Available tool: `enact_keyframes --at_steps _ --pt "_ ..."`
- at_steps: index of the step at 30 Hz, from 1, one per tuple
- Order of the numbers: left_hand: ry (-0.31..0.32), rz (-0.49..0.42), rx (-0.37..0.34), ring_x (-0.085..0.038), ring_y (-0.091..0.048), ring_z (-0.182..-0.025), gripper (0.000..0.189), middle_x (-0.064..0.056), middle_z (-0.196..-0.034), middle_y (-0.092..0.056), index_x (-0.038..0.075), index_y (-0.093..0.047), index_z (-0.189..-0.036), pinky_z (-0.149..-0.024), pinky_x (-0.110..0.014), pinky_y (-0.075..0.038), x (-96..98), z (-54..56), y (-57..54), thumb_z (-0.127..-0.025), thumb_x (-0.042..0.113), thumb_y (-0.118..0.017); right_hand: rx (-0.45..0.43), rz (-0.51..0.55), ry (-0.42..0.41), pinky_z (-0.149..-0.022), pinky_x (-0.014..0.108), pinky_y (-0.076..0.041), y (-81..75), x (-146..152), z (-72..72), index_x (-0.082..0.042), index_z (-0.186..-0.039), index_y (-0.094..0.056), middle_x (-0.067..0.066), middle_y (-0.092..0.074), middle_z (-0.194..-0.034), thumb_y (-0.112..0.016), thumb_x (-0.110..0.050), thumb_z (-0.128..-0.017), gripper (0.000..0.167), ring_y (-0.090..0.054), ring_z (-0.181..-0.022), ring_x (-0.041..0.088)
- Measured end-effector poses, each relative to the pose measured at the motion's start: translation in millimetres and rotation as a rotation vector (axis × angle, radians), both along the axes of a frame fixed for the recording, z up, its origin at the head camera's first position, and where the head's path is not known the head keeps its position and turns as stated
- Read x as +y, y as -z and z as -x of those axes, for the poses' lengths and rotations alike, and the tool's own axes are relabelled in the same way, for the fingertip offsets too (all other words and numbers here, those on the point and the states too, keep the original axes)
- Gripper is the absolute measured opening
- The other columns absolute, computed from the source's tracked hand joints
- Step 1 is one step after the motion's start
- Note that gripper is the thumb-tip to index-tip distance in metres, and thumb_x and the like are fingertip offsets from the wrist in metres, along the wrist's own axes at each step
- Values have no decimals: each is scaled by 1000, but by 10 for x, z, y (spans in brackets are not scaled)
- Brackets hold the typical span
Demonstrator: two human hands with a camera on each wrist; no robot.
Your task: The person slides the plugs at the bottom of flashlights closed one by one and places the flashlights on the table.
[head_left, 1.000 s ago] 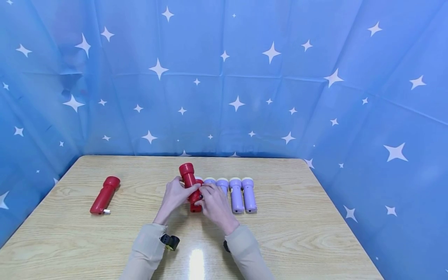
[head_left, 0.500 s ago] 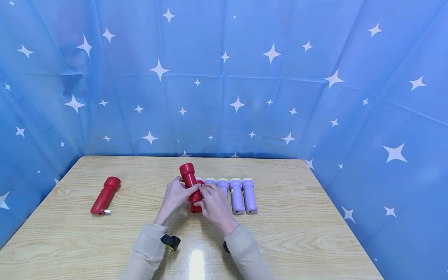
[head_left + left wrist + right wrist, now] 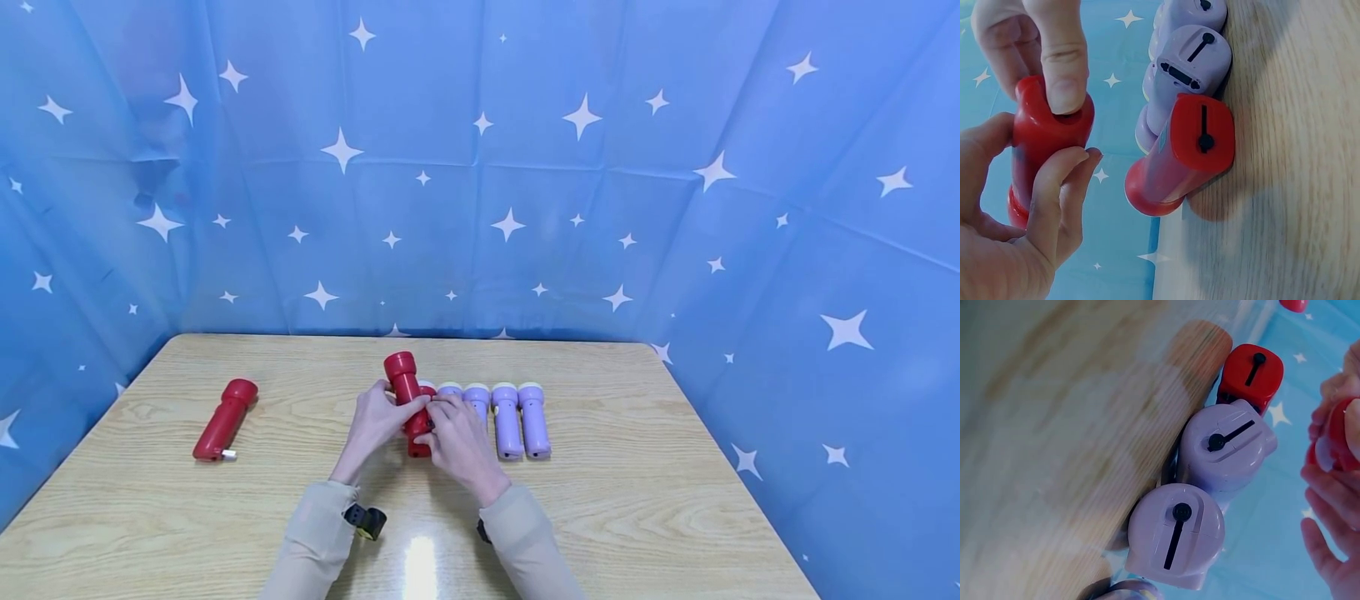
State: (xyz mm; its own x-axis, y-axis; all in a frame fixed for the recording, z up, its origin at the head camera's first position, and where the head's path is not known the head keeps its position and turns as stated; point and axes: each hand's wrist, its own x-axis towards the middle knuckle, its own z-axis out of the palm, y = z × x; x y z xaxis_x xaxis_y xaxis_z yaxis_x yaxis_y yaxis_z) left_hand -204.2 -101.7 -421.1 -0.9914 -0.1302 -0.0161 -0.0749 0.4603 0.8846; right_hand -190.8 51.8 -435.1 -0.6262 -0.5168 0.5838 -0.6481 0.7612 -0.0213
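My left hand (image 3: 375, 423) grips a red flashlight (image 3: 405, 383) around its body, the wide head pointing up and away. At the flashlight's tail end, my right hand (image 3: 465, 446) has its fingers and thumb on it. In the left wrist view, one right fingertip presses into a recess in the tail of the held flashlight (image 3: 1035, 140), other fingers curled behind. Below it, a second red flashlight (image 3: 1202, 134) lies on the table, its end showing a black slot and knob. Purple flashlights (image 3: 507, 423) lie beside that one in a row.
Far left on the wooden table (image 3: 637, 500) lies another red flashlight (image 3: 222, 423), a small plug (image 3: 228, 455) sticking out at its tail. A blue star-patterned curtain (image 3: 450, 208) hangs behind and around the table.
Hardly anything differs. Both hands stay at the held red flashlight, with only a slight shift of the right fingers at its tail.
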Motion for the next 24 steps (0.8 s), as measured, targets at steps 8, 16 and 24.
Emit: enact_keyframes --at_steps 8,16,24 --pt "-14 -26 -13 -17 -62 -60 55 -22 -92 -65 -5 -51 -110 -57 -35 -56 -18 18 24 -80 35 -73 -13 -18 13 -90 33 -51 29 -1 12 -8 -108 -64 4 -70 -107 -75 -32 -79 39 -60 -105 17" --pt "-28 54 0 -17 -60 -61 53 -20 -86 -66 -4 -52 -106 -51 -24 -48 -35 33 37 -79 36 -73 -120 -57 27 -91 39 -51 46 13 27 -8 -120 -61 5 -66 -118 -70 -43 -83 52 -59 -111 21" --pt "-23 124 -22 -20 -59 -65 55 -21 -90 -65 -6 -51 -113 -54 -24 -48 -79 43 45 -81 34 -71 -329 -102 80 -104 54 -40 54 31 30 -11 -135 -52 11 -51 -140 -63 -47 -86 61 -45 -132 33"
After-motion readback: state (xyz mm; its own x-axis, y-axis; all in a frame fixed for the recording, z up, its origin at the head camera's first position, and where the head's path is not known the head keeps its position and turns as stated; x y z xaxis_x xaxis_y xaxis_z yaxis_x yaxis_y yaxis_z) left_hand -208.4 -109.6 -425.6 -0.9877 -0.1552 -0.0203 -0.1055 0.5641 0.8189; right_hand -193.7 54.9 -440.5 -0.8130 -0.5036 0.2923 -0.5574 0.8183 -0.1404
